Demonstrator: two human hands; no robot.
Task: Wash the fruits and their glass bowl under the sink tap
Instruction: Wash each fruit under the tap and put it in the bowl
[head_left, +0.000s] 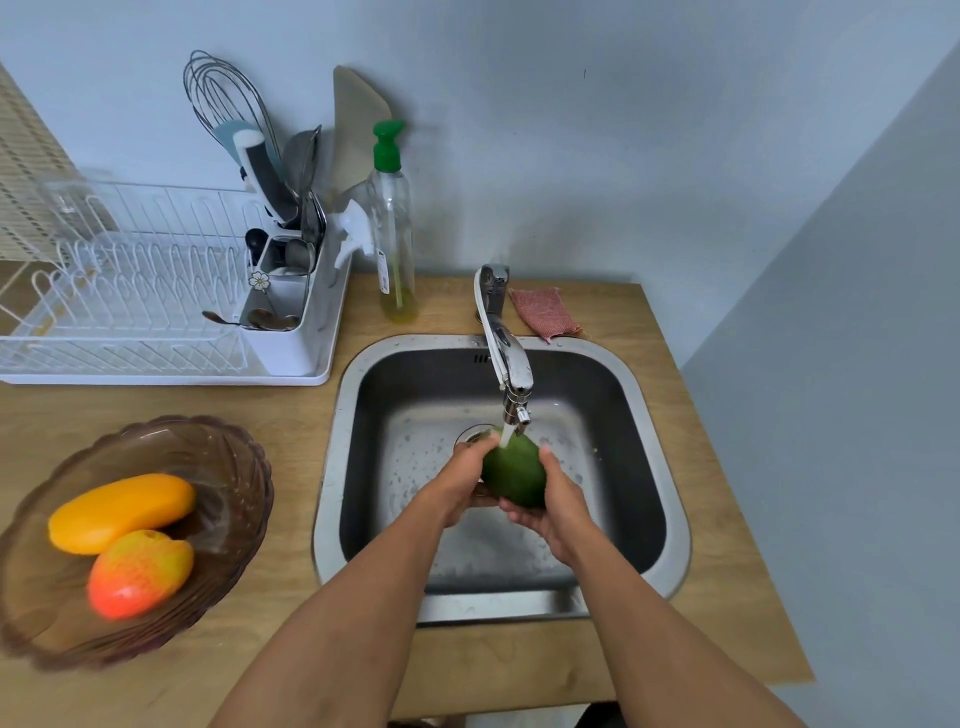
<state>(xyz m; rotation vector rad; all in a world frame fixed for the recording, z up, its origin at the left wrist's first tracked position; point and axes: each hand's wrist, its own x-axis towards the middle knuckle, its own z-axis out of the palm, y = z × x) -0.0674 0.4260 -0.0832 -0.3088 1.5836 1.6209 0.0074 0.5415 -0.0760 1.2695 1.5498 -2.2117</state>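
Note:
A green mango (514, 470) is held over the steel sink (337, 441), right under the tap (506, 358), and running water lands on its top. My left hand (462, 480) grips its left side and my right hand (553, 501) cups its right side and underside. On the wooden counter to the left stands a brown-tinted glass bowl (228, 467). It holds a yellow mango (122, 512) and a red-orange mango (139, 571).
A white dish rack (130, 291) with a utensil holder, whisk and spoons stands at the back left. A soap bottle with a green pump (392, 228) is behind the sink. A red scrub pad (545, 312) lies by the tap. A wall closes the right side.

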